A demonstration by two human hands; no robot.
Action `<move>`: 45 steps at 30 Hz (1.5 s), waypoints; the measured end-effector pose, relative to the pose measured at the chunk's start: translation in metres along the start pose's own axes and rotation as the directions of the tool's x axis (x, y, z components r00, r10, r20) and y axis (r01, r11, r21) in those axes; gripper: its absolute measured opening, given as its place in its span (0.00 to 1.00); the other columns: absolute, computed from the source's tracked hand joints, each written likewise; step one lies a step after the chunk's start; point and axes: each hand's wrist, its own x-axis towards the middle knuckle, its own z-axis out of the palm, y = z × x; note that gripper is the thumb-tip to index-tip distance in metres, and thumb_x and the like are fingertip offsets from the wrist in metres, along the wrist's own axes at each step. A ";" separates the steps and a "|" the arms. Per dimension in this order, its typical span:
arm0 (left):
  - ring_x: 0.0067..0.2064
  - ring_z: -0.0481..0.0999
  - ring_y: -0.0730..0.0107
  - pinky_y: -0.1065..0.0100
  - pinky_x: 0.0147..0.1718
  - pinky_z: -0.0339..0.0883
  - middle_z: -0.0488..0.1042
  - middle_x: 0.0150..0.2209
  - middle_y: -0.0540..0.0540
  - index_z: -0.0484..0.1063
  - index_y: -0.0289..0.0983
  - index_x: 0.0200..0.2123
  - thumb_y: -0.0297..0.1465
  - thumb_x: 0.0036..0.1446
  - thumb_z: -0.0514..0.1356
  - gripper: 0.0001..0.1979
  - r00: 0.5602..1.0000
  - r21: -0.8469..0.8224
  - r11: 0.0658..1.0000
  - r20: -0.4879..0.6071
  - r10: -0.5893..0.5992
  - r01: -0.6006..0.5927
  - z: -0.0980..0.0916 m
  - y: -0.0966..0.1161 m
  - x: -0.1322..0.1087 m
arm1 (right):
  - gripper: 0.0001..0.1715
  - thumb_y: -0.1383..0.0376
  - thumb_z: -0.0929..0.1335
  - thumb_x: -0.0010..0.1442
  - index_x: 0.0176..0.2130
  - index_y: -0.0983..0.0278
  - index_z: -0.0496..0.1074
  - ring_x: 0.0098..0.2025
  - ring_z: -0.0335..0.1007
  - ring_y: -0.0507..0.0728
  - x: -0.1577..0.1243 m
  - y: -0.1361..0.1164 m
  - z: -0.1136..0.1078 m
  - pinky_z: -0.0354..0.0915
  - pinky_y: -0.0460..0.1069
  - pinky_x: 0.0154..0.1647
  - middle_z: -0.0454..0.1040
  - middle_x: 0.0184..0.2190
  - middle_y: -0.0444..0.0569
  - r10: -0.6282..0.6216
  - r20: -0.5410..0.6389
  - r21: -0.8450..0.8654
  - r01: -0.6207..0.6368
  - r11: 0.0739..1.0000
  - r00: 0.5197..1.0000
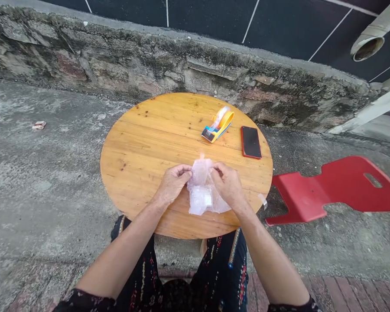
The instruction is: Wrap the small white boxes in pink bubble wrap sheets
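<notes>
Bubble wrap (pixel 200 173) is pinched by 2 hands (pixel 172 183) (pixel 228 182).

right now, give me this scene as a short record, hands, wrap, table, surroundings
left hand: left hand pinching the wrap's left edge
right hand: right hand gripping the wrap's upper right
wrap: pale bubble wrap, partly folded, on the table
inside wrap: small pale item, details unclear
table: round wooden table
on table: yellow-and-blue tape dispenser beyond the hands; red-edged phone, dark screen, right of it
table edge: clear tape strip, right side
surroundings: red chair at right; stone wall behind
</notes>
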 end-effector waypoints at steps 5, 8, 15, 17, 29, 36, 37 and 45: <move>0.24 0.66 0.76 0.73 0.24 0.58 0.73 0.24 0.52 0.74 0.34 0.31 0.35 0.46 0.61 0.10 0.999 0.065 0.998 -0.035 0.027 -0.025 0.002 -0.004 0.004 | 0.11 0.60 0.63 0.63 0.32 0.63 0.69 0.24 0.57 0.50 -0.008 0.021 -0.006 0.53 0.46 0.27 0.64 0.23 0.40 0.091 -0.089 0.240 -0.067 0.968 0.992; 0.25 0.68 0.75 0.73 0.25 0.60 0.74 0.25 0.51 0.74 0.34 0.31 0.35 0.47 0.60 0.10 0.998 0.094 0.995 -0.041 0.041 -0.037 0.002 -0.003 0.005 | 0.12 0.59 0.63 0.62 0.32 0.63 0.68 0.23 0.56 0.50 -0.010 0.032 -0.010 0.53 0.45 0.25 0.62 0.22 0.39 0.150 -0.113 0.328 -0.105 0.939 0.982; 0.29 0.72 0.71 0.71 0.28 0.63 0.76 0.30 0.48 0.74 0.34 0.35 0.35 0.49 0.59 0.12 0.994 0.180 0.981 -0.070 0.081 -0.068 0.003 -0.005 0.010 | 0.14 0.60 0.62 0.63 0.28 0.62 0.68 0.23 0.58 0.51 -0.001 0.049 -0.015 0.53 0.46 0.26 0.63 0.20 0.40 0.135 -0.151 0.149 -0.112 0.982 0.979; 0.33 0.73 0.69 0.70 0.32 0.65 0.76 0.32 0.47 0.74 0.34 0.38 0.34 0.50 0.59 0.13 0.987 0.237 0.967 -0.112 0.119 -0.090 0.002 -0.004 0.009 | 0.13 0.61 0.61 0.62 0.31 0.62 0.71 0.25 0.63 0.53 0.000 0.053 -0.013 0.56 0.47 0.28 0.67 0.21 0.42 0.132 -0.136 0.084 -0.122 0.989 0.982; 0.46 0.73 0.59 0.60 0.44 0.68 0.73 0.41 0.44 0.73 0.38 0.42 0.40 0.51 0.65 0.17 0.854 0.805 0.460 0.106 0.510 -0.374 0.007 0.020 -0.079 | 0.13 0.67 0.63 0.62 0.46 0.62 0.71 0.35 0.68 0.55 -0.045 0.019 -0.022 0.64 0.51 0.38 0.71 0.36 0.48 -0.016 -0.358 -0.009 0.014 1.000 0.934; 0.42 0.73 0.64 0.66 0.40 0.67 0.70 0.38 0.46 0.69 0.38 0.32 0.30 0.53 0.61 0.03 0.830 0.837 0.421 0.069 0.553 -0.350 0.016 0.011 -0.076 | 0.15 0.70 0.61 0.63 0.48 0.62 0.69 0.42 0.70 0.56 -0.080 0.001 0.001 0.66 0.51 0.44 0.73 0.40 0.51 -0.069 -0.175 0.028 0.075 0.997 0.982; 0.41 0.73 0.66 0.67 0.39 0.66 0.70 0.38 0.46 0.69 0.38 0.30 0.29 0.54 0.60 0.03 0.829 0.826 0.446 0.044 0.558 -0.344 0.016 0.010 -0.076 | 0.16 0.70 0.60 0.63 0.49 0.63 0.69 0.42 0.71 0.57 -0.081 0.004 0.004 0.66 0.52 0.44 0.73 0.41 0.51 -0.049 -0.168 0.011 0.051 0.999 0.985; 0.34 0.70 0.69 0.68 0.36 0.64 0.71 0.33 0.48 0.69 0.38 0.28 0.36 0.56 0.59 0.08 0.920 0.688 0.707 -0.153 0.362 -0.164 -0.023 -0.005 -0.080 | 0.15 0.69 0.60 0.63 0.48 0.62 0.69 0.44 0.71 0.58 -0.082 0.019 0.012 0.66 0.53 0.47 0.73 0.42 0.52 0.008 -0.134 -0.003 -0.009 1.000 0.991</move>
